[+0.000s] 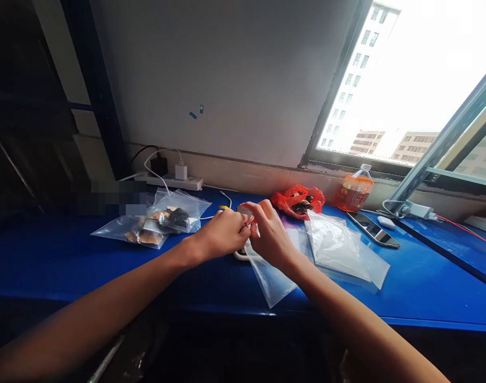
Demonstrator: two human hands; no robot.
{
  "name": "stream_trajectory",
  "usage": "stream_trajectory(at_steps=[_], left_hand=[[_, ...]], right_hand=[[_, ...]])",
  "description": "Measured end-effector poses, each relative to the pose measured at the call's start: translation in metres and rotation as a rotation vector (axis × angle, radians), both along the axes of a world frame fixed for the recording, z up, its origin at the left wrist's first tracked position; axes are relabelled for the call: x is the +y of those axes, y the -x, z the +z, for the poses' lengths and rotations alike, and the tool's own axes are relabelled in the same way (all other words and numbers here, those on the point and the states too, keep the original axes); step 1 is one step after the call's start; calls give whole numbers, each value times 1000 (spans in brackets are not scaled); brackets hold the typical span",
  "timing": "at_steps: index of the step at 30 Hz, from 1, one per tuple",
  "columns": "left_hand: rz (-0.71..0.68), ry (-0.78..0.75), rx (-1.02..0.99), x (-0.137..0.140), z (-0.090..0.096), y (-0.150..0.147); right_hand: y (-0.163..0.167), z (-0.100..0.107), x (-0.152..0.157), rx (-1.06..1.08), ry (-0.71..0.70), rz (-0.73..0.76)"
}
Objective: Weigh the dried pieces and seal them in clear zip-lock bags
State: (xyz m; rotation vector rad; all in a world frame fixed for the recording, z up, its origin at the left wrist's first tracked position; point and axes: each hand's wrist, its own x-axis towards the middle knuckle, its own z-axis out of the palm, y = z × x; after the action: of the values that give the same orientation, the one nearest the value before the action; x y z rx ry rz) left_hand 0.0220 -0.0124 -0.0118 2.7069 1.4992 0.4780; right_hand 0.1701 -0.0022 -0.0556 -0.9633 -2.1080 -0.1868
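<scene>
My left hand and my right hand meet over the middle of the blue table, fingers closed and pinching close together. Between them they grip a clear plastic bag, whose loose end hangs down toward the table's front edge under my right wrist. The fingers hide the bag's upper part. Beneath the hands lies a white-edged object, mostly covered, so its kind is unclear. Just right of my right hand rests a stack of flat clear plastic bags.
Filled clear bags with brown and dark pieces lie at left. Behind are a power strip and charger, a red plastic bag with dark pieces, and an orange drink bottle. A phone lies right, near a metal window bar.
</scene>
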Motion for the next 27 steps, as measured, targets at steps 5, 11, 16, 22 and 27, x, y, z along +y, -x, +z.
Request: stream_trajectory(at_steps=[5, 11, 16, 22, 27], left_hand=[[-59, 39, -89, 2, -1, 3], [-63, 33, -89, 5, -2, 3], [-76, 14, -95, -1, -2, 1], [-122, -43, -122, -2, -8, 6], [-131, -20, -185, 5, -6, 9]], right_hand=[[-2, 1, -1, 7, -9, 32], [-2, 3, -2, -7, -3, 40], [-5, 5, -6, -45, -3, 51], [-7, 8, -10, -95, 19, 80], [-4, 12, -7, -5, 13, 41]])
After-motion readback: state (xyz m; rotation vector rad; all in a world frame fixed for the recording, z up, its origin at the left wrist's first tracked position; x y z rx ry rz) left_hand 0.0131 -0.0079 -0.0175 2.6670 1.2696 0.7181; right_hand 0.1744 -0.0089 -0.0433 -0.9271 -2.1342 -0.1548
